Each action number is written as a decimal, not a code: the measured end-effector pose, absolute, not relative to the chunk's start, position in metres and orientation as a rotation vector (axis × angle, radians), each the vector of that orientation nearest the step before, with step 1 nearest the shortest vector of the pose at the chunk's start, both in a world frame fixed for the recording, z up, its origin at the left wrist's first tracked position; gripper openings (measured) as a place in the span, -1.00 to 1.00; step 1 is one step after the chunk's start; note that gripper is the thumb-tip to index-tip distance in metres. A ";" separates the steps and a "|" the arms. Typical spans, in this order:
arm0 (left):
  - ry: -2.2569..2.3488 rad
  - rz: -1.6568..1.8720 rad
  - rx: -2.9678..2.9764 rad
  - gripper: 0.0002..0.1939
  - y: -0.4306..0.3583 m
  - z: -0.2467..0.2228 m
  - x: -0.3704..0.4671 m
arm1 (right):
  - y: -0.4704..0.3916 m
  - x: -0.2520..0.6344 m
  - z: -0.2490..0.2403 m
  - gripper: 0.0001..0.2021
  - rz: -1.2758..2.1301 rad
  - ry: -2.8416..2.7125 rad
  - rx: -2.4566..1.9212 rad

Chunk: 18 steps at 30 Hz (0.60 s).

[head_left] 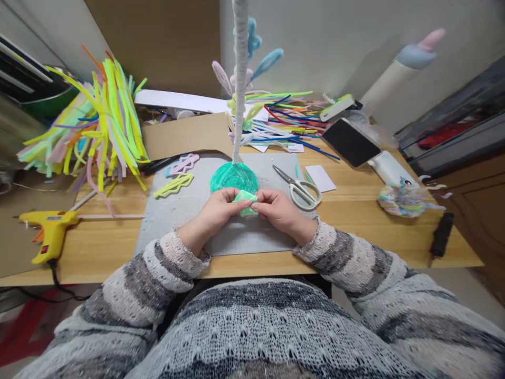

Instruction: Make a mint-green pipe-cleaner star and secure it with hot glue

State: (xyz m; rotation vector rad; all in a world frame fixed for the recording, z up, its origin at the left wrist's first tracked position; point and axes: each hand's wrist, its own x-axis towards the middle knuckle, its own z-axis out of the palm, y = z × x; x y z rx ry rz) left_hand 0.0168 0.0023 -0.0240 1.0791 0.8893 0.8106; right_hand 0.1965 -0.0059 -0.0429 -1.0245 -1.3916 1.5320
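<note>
Between my two hands is a small light-green pipe-cleaner piece (245,197), pinched from both sides. My left hand (221,209) grips its left part with thumb and fingers. The fingertips of my right hand (281,211) are closed on its right edge. Just behind them lies a round green coiled base (229,179), from which a tall white wrapped stem (240,79) rises, with pastel loops along it. Bent zigzag shapes, one yellow (173,186) and one pink (185,163), rest to the left on the grey mat (173,226). Scissors (300,189) lie right of my hands.
A yellow glue gun (49,234) lies at left, below a big bundle of pipe cleaners (106,116). More pipe cleaners (288,118) are spread behind the stem. To the right are a phone (351,141), a white card (320,179), a pastel fuzzy piece (406,200) and a black-handled tool (442,234).
</note>
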 end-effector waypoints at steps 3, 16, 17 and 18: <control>0.892 0.806 1.104 -0.68 0.002 -0.025 0.019 | -0.007 0.195 -0.038 -0.75 1.452 -1.436 -1.031; 0.881 0.749 1.167 -0.69 0.005 -0.024 0.016 | -0.003 0.196 -0.043 -0.77 1.652 -1.241 -0.990; 0.905 0.772 1.147 -0.68 0.005 -0.025 0.016 | -0.002 0.196 -0.043 -0.75 1.651 -1.246 -0.993; 0.926 0.787 1.131 -0.67 0.005 -0.026 0.017 | -0.001 0.196 -0.043 -0.73 1.649 -1.266 -1.000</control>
